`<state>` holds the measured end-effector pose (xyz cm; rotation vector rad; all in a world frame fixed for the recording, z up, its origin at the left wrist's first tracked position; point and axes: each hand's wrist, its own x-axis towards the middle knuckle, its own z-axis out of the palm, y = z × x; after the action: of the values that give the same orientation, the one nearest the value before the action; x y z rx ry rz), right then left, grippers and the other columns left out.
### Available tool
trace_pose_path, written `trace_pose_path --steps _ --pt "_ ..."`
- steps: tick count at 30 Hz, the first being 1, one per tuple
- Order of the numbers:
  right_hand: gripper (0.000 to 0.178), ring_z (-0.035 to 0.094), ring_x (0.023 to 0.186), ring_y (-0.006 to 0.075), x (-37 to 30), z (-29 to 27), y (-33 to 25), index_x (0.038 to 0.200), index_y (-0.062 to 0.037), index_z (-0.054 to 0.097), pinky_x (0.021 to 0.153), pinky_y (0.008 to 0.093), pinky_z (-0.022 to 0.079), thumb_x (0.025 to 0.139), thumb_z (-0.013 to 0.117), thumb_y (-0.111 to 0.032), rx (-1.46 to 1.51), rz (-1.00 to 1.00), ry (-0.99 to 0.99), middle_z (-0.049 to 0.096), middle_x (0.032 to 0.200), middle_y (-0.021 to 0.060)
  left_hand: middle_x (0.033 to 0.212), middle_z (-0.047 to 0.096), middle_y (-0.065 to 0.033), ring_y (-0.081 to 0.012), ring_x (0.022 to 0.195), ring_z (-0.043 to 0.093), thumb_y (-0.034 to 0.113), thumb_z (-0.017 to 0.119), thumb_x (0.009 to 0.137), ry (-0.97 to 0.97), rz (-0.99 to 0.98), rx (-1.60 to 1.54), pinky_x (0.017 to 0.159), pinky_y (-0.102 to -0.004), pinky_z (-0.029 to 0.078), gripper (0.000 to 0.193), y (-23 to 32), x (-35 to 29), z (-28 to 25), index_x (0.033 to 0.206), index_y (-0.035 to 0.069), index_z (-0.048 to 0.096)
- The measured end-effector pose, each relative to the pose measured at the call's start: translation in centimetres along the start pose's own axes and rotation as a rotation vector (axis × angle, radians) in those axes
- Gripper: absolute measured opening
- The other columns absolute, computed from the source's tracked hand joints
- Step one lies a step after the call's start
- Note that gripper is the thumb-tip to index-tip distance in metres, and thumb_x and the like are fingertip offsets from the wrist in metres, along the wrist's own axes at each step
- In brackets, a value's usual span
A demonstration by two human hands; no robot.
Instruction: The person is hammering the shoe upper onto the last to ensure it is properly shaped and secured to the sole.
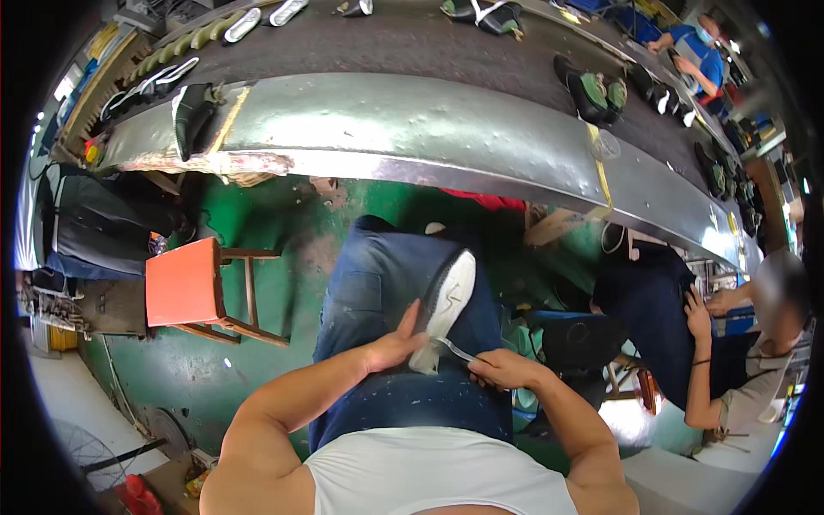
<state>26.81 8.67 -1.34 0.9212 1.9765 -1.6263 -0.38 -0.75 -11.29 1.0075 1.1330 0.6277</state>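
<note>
On my lap lies a shoe with its white sole (454, 290) facing up, the toe pointing away from me. My left hand (396, 346) grips the shoe along its left side, near the heel, with the thumb stretched up. A translucent, pale piece of material (424, 358) hangs at the heel end. Between the fingers of my right hand (508, 369) is a slim, pale, shiny tool (460, 352); its tip touches or nearly touches the heel end of the shoe. The tool's exact kind is not clear.
A metal-edged conveyor bench (412, 112) runs across in front, carrying several dark shoes (592, 94). An orange-topped stool (184, 283) stands to the left. One co-worker sits close on the right (747, 369); another person in blue (704, 60) is at the far right.
</note>
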Motion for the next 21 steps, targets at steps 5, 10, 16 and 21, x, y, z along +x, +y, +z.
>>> trace_pose_path --steps 5,10,16,21 --pt "0.042 0.068 0.082 0.0313 -1.7 -1.6 -3.1 0.106 0.0019 0.064 0.077 0.04 0.052 0.103 0.048 -0.037 0.112 0.101 0.077 0.069 0.088 0.0171 0.164 0.003 -0.0272 -0.0352 0.154 0.002 0.032 0.056 0.097 0.156 0.043 0.079 0.123 -0.0384 0.01 0.091 0.6 0.5 0.8 0.158 0.003 -0.005" --pt "0.038 0.064 0.09 0.0464 3.3 1.2 -1.4 0.101 0.002 0.06 0.081 0.0486 0.05 0.102 0.049 -0.035 -0.372 -0.091 0.421 0.067 0.09 0.0238 0.16 0.015 -0.03 -0.0397 0.151 0.017 0.024 0.064 0.092 0.339 0.108 0.253 0.121 -0.0404 0.02 0.094 1.2 0.9 1.7 0.158 0.003 0.001" --pt "0.045 0.068 0.074 0.0265 2.1 3.0 3.4 0.104 0.0023 0.061 0.07 0.0377 0.053 0.104 0.044 -0.039 0.262 -0.092 0.448 0.069 0.082 0.0133 0.151 0.042 -0.0154 -0.0198 0.133 0.045 0.013 0.063 0.096 0.213 0.049 -0.343 0.111 -0.0319 0.037 0.077 3.9 -2.2 -1.7 0.158 0.001 0.019" --pt "0.047 0.067 0.07 0.0197 2.2 2.9 3.6 0.1 -0.0003 0.063 0.065 0.035 0.052 0.104 0.044 -0.043 0.365 -0.069 0.498 0.069 0.08 0.0098 0.149 0.046 -0.009 -0.0204 0.129 0.053 0.024 0.06 0.101 0.093 0.411 -0.91 0.107 -0.0379 0.044 0.071 11.5 -4.2 -2.6 0.158 0.007 0.022"
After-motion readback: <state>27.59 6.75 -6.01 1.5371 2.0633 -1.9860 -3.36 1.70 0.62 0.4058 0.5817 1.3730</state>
